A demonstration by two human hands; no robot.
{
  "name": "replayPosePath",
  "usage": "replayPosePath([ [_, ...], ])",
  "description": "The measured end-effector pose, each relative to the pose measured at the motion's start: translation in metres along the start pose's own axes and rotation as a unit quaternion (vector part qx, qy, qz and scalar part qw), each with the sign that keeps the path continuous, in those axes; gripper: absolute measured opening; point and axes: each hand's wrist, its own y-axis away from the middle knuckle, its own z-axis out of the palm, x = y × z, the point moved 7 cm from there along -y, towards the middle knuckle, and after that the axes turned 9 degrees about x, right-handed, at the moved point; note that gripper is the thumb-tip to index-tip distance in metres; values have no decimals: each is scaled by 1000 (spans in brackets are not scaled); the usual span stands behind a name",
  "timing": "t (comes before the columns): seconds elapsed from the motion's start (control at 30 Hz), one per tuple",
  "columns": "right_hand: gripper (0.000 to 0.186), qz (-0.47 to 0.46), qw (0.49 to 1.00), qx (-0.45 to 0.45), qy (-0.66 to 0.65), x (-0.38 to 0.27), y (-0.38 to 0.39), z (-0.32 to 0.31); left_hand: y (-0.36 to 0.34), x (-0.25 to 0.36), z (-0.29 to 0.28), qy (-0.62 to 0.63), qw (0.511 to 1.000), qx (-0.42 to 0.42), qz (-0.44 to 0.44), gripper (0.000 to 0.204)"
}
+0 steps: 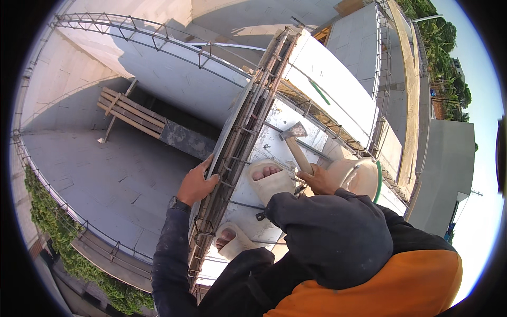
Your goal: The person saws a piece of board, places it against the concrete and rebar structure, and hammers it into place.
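My right hand [321, 180] is closed round the wooden handle of a hatchet [293, 131], whose metal head lies over the white wall top just ahead of my feet. My left hand [197, 182], below a wristwatch, grips the upper edge of a formwork board [231, 138]. Beside that board runs a long cage of rusty reinforcing bars [259, 100]. Both my feet, in beige open-toed slippers [272, 186], stand on the white surface right of the bars. A dark grey cloth-covered shape [332, 238] hides part of my right forearm.
A round whitish container with a green rim [379, 182] stands right of my right hand. A green rod [319, 92] lies on white panelling ahead. Left of the board is a deep drop with a bamboo platform [132, 112]. Bar cages [158, 37] cross the far walls.
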Motion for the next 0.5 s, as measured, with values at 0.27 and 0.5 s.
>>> replayPosePath([
  [0.27,78,-33,964,-169,201,10,-31,22,-3,11,11,42,999,31,-4,70],
  [0.5,38,-35,991,-17,-126,-60,-125,-90,18,6,-3,157,985,58,-46,72],
])
